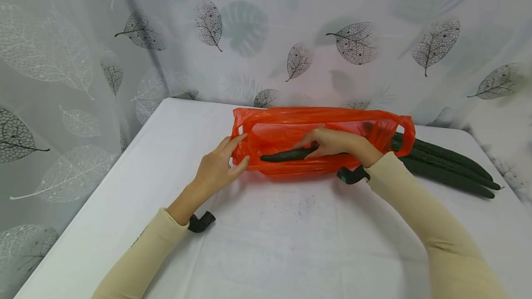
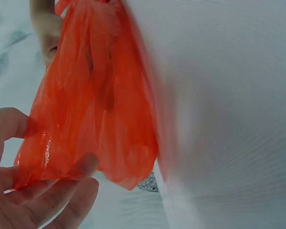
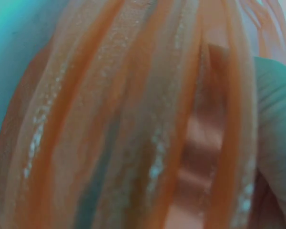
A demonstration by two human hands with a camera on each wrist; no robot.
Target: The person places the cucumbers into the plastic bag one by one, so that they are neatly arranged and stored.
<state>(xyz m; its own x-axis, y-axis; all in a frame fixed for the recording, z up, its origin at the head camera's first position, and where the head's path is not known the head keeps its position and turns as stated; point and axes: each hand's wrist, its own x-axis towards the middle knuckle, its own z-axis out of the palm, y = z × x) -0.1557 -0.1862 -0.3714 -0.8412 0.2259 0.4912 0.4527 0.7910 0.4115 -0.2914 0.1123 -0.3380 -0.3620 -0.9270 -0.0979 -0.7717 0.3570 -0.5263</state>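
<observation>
A red plastic bag (image 1: 287, 170) lies on its side along the back of the table, its mouth spread wide. A dark green cucumber (image 1: 282, 156) is at the mouth, and my right hand (image 1: 332, 142) grips it from above. My left hand (image 1: 216, 165) is at the bag's left end, thumb and fingers spread well apart and touching the plastic. In the left wrist view, the fingers (image 2: 62, 195) lie loosely around the corner of the bag (image 2: 95, 119). The right wrist view is blurred, mostly filled with folds of red plastic (image 3: 133, 143).
More long cucumbers (image 1: 449, 165) lie side by side at the table's right, behind my right forearm and against the bag's right end. The white table (image 1: 291, 234) meets a leaf-patterned curtain (image 1: 249, 26) at the back and left. Black wrist mounts (image 1: 202, 222) are on both arms.
</observation>
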